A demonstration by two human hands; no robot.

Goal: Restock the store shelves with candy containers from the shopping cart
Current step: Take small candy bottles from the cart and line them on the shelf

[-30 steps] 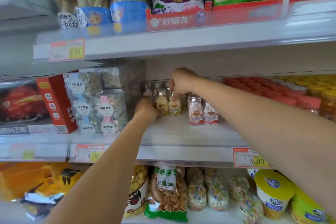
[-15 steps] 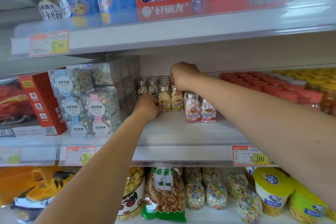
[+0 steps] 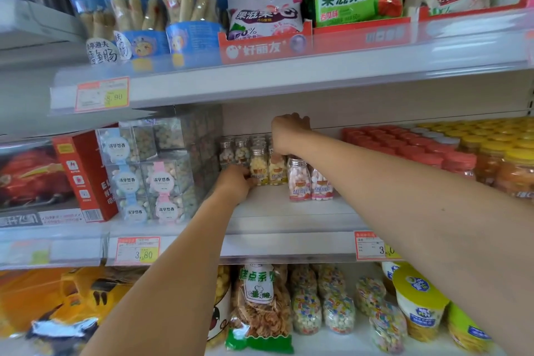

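Small clear candy bottles with silver caps stand in rows on the middle shelf point(image 3: 289, 211). My right hand point(image 3: 289, 131) reaches in from above and grips the top of a yellow candy bottle point(image 3: 277, 172). My left hand point(image 3: 235, 182) is lower, its fingers curled against the base of a neighbouring yellow candy bottle point(image 3: 258, 166). Two pink candy bottles point(image 3: 310, 179) stand just right of these. More bottles point(image 3: 234, 150) sit behind. The shopping cart is out of view.
Clear cube boxes point(image 3: 150, 173) and a red carton point(image 3: 86, 176) stand to the left. Red-lidded and yellow-lidded jars point(image 3: 450, 153) fill the right. Bare shelf lies in front of the bottles. Snack bags and tubs crowd the shelves above and below.
Both hands stay on the same yellow bottles. The view has shifted slightly; the bottles show no clear movement.
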